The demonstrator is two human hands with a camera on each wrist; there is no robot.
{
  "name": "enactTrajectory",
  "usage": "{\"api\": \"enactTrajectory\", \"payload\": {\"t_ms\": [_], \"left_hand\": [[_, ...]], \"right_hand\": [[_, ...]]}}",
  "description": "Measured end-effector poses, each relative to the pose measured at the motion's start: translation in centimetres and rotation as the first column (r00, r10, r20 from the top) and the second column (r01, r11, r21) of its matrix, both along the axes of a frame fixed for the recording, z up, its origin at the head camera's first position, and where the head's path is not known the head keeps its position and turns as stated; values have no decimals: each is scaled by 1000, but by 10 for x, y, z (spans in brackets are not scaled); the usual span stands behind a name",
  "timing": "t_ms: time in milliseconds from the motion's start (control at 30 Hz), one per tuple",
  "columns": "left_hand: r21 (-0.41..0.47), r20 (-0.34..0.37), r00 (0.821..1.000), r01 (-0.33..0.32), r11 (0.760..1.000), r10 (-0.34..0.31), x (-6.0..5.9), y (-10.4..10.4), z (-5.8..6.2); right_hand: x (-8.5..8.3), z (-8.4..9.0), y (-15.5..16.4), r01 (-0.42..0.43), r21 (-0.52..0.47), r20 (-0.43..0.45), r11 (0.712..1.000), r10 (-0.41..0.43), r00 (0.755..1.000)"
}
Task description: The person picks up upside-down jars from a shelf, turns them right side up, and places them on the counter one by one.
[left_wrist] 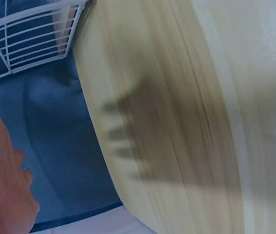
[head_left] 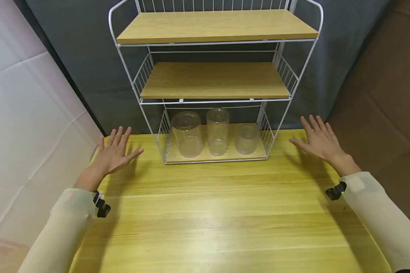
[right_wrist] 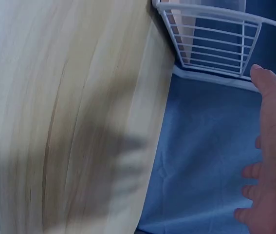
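My left hand [head_left: 112,153] is held over the table to the left of a white wire rack, fingers spread and nothing in it. On the rack's other side my right hand [head_left: 319,140] hovers likewise, fingers spread and holding nothing. Both hands cast shadows on the wood. On the rack's bottom shelf stand a wide clear glass jar [head_left: 187,134] at the left, a tall narrow glass jar [head_left: 218,131] in the middle and a short glass jar [head_left: 247,139] at the right. Each hand is apart from the rack's wire side, seen at the top of each wrist view.
The three-tier rack has a wooden top shelf [head_left: 218,26], a middle shelf [head_left: 215,79] and a bottom shelf [head_left: 232,154]. It stands at the back of the wooden table [head_left: 205,212]. Dark cloth [head_left: 78,60] hangs behind, a white panel [head_left: 27,113] left, a brown one [head_left: 389,91] right.
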State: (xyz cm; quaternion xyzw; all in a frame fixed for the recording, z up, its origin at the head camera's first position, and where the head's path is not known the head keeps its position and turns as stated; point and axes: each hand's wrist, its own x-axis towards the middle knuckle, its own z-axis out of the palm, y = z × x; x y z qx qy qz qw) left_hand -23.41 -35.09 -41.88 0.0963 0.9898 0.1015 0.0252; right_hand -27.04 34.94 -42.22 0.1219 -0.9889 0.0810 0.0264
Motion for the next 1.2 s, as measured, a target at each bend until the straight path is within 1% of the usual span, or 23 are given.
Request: {"api": "enactTrajectory", "payload": {"t_ms": [67,233,400,500,600,733,800,900,967,1033,1100,1133,1200], "left_hand": [[-2,-17,1000,13,1000,-13,3,2,1],[-8,-60,997,49,999,-49,11,7,1],[14,-115,990,85,996,-83,21,14,3],[27,-170,980,107,994,-101,27,17,3],[37,-241,963,131,991,-118,33,20,3],[42,-333,932,165,985,-142,41,26,4],[41,-382,911,185,982,-156,44,29,4],[29,-456,871,220,975,-183,49,35,4],[18,-504,838,253,967,-209,52,41,4],[10,-543,806,286,958,-235,54,48,5],[5,-570,780,318,948,-259,55,56,7],[3,-578,770,333,943,-271,55,60,8],[1,-586,758,355,935,-287,56,68,10]], "right_hand": [[3,1,-1,-4,-12,-10,1000,4,1000],[13,5,-5,-25,-38,-71,999,22,997],[25,11,-11,-58,-93,-117,994,47,992],[30,13,-15,-88,-115,-162,989,69,984],[34,16,-20,-117,-119,-225,986,88,970],[40,20,-26,-159,-141,-312,977,109,944],[44,24,-30,-178,-157,-344,971,115,932],[53,29,-35,-203,-184,-385,962,120,915],[59,32,-39,-224,-198,-418,954,125,900],[65,35,-43,-257,-204,-469,945,136,873],[69,39,-49,-304,-200,-534,932,156,831],[71,42,-52,-329,-190,-566,925,171,807],[73,48,-59,-380,-169,-619,909,202,759]]}}
